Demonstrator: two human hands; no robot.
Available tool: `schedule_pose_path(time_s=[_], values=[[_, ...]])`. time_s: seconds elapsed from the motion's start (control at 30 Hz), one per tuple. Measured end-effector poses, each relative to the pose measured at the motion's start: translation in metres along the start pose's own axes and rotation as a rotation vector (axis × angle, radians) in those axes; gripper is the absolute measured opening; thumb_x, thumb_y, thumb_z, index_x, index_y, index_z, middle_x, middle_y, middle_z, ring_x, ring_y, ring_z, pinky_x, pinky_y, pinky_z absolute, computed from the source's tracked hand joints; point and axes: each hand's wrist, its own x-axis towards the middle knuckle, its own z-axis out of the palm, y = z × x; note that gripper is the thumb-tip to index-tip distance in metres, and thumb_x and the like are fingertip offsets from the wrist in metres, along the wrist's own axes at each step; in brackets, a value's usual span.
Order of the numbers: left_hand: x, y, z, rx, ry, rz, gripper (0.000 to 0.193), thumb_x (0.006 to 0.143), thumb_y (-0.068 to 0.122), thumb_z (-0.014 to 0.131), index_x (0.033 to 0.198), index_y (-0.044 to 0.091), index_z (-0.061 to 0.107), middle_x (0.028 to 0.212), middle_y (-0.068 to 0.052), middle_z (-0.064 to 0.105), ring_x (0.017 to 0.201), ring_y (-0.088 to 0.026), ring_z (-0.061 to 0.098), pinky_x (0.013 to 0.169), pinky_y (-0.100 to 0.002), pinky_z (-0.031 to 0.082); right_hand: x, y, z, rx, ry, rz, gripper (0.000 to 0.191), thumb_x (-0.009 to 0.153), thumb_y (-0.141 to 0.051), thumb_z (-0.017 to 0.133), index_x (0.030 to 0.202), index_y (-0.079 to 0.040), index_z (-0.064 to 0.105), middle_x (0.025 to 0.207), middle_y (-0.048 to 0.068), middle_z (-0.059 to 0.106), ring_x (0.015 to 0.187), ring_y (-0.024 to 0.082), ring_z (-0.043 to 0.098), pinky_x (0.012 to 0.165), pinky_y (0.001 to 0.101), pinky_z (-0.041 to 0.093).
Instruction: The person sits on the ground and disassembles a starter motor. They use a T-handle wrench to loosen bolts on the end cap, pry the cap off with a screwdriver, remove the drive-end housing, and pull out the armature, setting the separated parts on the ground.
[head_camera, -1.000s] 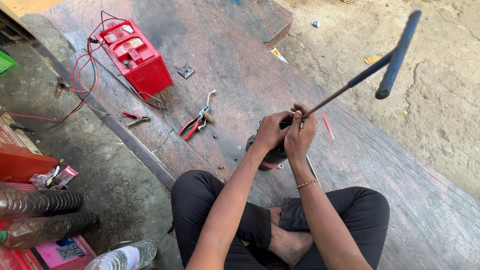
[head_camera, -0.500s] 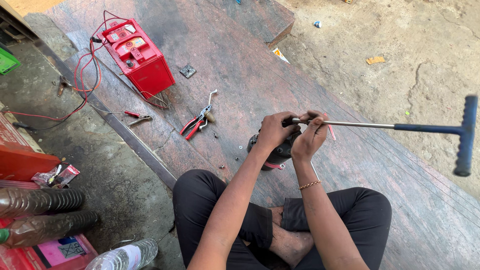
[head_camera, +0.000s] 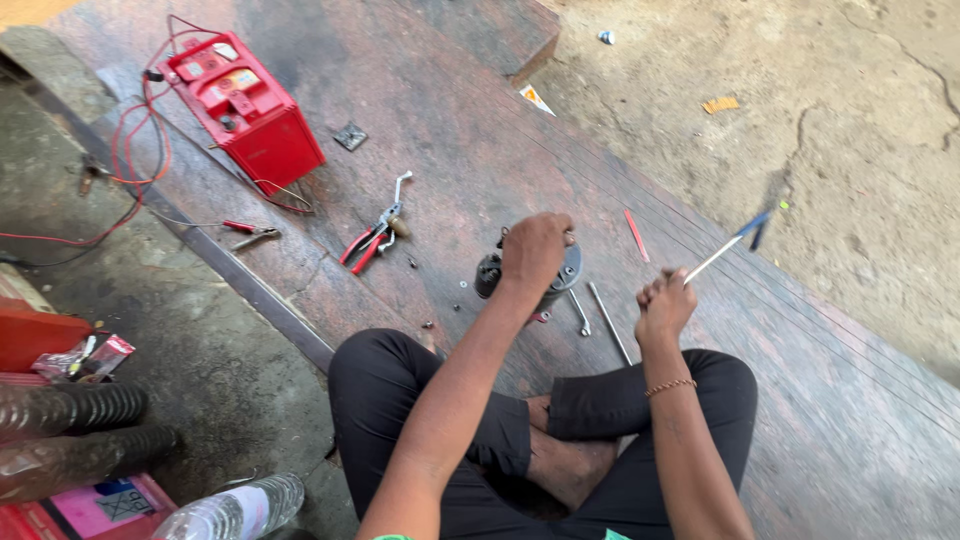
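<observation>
Dark cylindrical motor part (head_camera: 528, 278) stands upright on the reddish stone slab, mostly covered from above by a hand. Long thin metal rod tool (head_camera: 722, 248) with blue handle end, motion-blurred, raised and tilted up-right.

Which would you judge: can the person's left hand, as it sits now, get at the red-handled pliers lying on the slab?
Probably yes. The left hand rests on top of the dark round motor part, and the red-handled pliers lie on the stone slab just beside it. Only small loose bits lie between them, though the hand must first let go.
</observation>
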Motion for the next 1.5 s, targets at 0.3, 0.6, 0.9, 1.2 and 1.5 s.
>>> schedule_pose_path(time_s=[0.3, 0.6, 0.9, 1.2, 1.5], values=[[-0.008, -0.007, -0.008, 0.035, 0.113, 0.218, 0.012, 0.085, 0.015, 0.073, 0.094, 0.009, 0.078, 0.086, -0.011, 0.075, 0.085, -0.030, 0.072, 0.078, -0.044, 0.054, -0.013, 0.019, -0.031, -0.221, 0.022, 0.210, 0.028, 0.108, -0.030, 0.053, 0.094, -0.005, 0.054, 0.064, -0.001, 0.045, 0.051, 0.011, 0.043, 0.044, 0.0287, 0.033], [-0.010, -0.002, -0.015, 0.119, 0.044, 0.207, 0.015, 0.088, 0.014, 0.071, 0.100, 0.007, 0.077, 0.088, -0.011, 0.075, 0.084, -0.030, 0.072, 0.076, -0.042, 0.055, -0.024, 0.025, -0.017, -0.654, 0.034, 0.259, 0.035, 0.107, -0.031, 0.053, 0.097, 0.000, 0.065, 0.068, 0.001, 0.056, 0.054, 0.010, 0.051, 0.047, 0.0286, 0.039], [-0.001, -0.002, -0.014, 0.238, -0.069, 0.231, 0.019, 0.085, 0.004, 0.067, 0.098, 0.010, 0.079, 0.090, -0.012, 0.075, 0.087, -0.031, 0.073, 0.077, -0.042, 0.057, -0.023, 0.030, -0.017, -0.640, 0.085, 0.289, 0.034, 0.107, -0.031, 0.053, 0.096, 0.000, 0.061, 0.070, 0.004, 0.055, 0.054, 0.015, 0.050, 0.045, 0.0318, 0.039], [0.008, -0.022, -0.034, -0.042, -0.137, 0.415, 0.012, 0.088, 0.012, 0.074, 0.099, 0.008, 0.077, 0.091, -0.010, 0.075, 0.083, -0.031, 0.072, 0.074, -0.041, 0.057, -0.022, 0.036, -0.014, -0.834, -0.050, 0.384, 0.038, 0.105, -0.027, 0.056, 0.091, 0.008, 0.059, 0.071, 0.012, 0.060, 0.053, 0.020, 0.057, 0.043, 0.0363, 0.044], [0.015, -0.025, -0.024, 0.089, -0.191, 0.480, 0.010, 0.086, 0.006, 0.070, 0.093, 0.009, 0.077, 0.089, -0.012, 0.074, 0.086, -0.031, 0.072, 0.074, -0.044, 0.057, -0.035, 0.034, -0.002, -1.414, -0.226, 0.379, 0.061, 0.089, -0.027, 0.078, 0.121, 0.006, 0.039, 0.077, 0.017, 0.071, 0.061, 0.026, 0.070, 0.048, 0.0393, 0.054]])
